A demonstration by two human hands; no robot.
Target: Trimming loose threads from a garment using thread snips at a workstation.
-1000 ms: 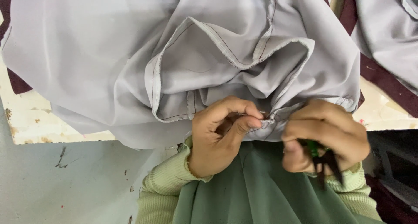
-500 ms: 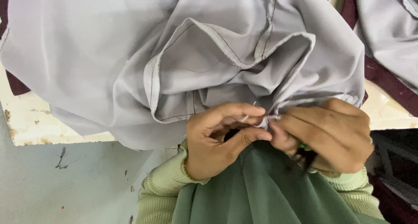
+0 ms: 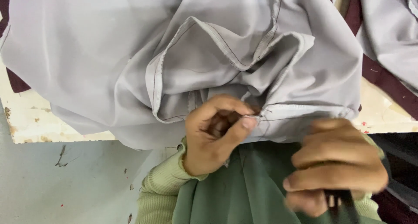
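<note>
A large grey garment (image 3: 130,54) with stitched seams lies bunched over the table edge. My left hand (image 3: 215,134) pinches the garment's hem at a seam between thumb and forefinger. My right hand (image 3: 335,167) is below and to the right of it, blurred, with its fingers closed around a small dark tool (image 3: 344,206) whose tip points down. The right hand is off the cloth's hem. Both wrists wear pale green ribbed sleeves (image 3: 161,189).
A worn cream table (image 3: 30,119) edge shows at left, with a grey floor (image 3: 65,184) below. Dark maroon cloth (image 3: 379,76) and another grey piece (image 3: 392,28) lie at upper right. Green fabric (image 3: 235,193) covers my lap.
My right hand has pulled away from the hem, down and to the right, with the dark tool. My left hand keeps its pinch on the seam.
</note>
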